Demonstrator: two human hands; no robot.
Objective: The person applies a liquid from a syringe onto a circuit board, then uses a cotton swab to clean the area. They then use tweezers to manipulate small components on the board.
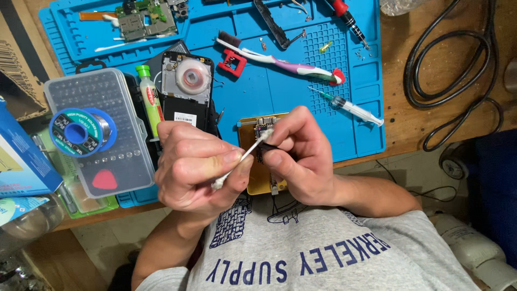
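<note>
My left hand (196, 167) pinches a white cotton swab (243, 155) between thumb and fingers. The swab's far tip rests on a small dark circuit board (263, 132). That board is gripped by the thumb and fingers of my right hand (301, 156). Both hands hover close together above a yellow-gold holder plate (259, 180) at the near edge of the blue work mat (280, 91). My fingers hide most of the small board.
On the mat lie a purple-white toothbrush (291, 66), a syringe (350, 106), a red-handled screwdriver (347, 19), an opened phone body (187, 89) and a green circuit board (146, 19). A clear bit case (121, 156) carries a solder spool (82, 132). Black cable (458, 70) loops at right.
</note>
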